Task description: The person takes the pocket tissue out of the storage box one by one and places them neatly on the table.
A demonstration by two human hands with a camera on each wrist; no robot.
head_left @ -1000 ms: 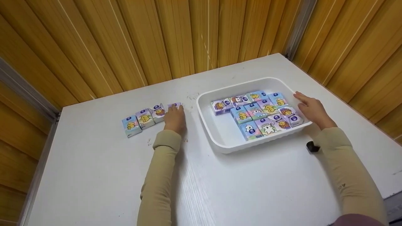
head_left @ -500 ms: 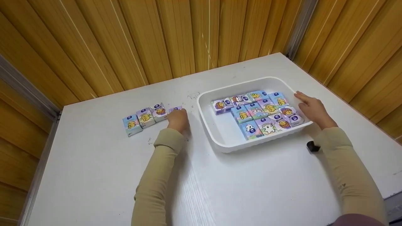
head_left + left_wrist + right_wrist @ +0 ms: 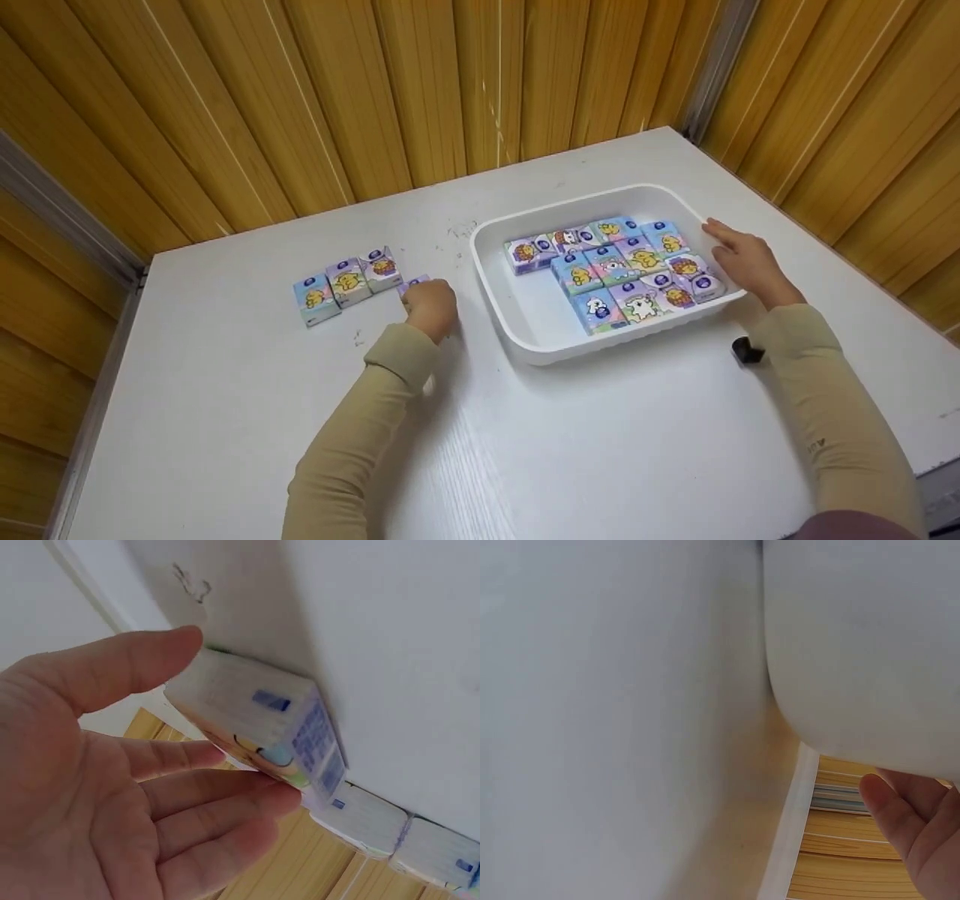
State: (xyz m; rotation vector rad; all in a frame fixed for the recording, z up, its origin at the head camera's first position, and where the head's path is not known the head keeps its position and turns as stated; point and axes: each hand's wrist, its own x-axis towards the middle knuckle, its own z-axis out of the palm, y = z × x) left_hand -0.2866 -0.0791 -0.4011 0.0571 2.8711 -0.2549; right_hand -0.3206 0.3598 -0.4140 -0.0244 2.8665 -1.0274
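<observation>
My left hand [image 3: 433, 306] holds a small purple pack of tissues [image 3: 412, 284] at the table, left of the white tray. In the left wrist view the thumb lies at one end of this pack [image 3: 247, 694] and the fingers are against its printed face. Several other tissue packs [image 3: 347, 282] stand side by side in a row just to its left. My right hand [image 3: 752, 264] rests on the right rim of the tray [image 3: 504, 319], its fingers fairly straight. From the right wrist, the thumb [image 3: 889, 810] shows below the tray's edge; the other fingers are partly hidden.
Several cartoon-printed tissue packs [image 3: 611, 262] lie packed inside the tray, with bare floor at its front left. A small black object [image 3: 747, 350] sits near the right forearm. Wood-patterned panels [image 3: 420, 90] rise behind the white table [image 3: 225, 405].
My left hand has curled round the purple pack and drawn it slightly toward me, away from the row. The right hand and the tray stay in place.
</observation>
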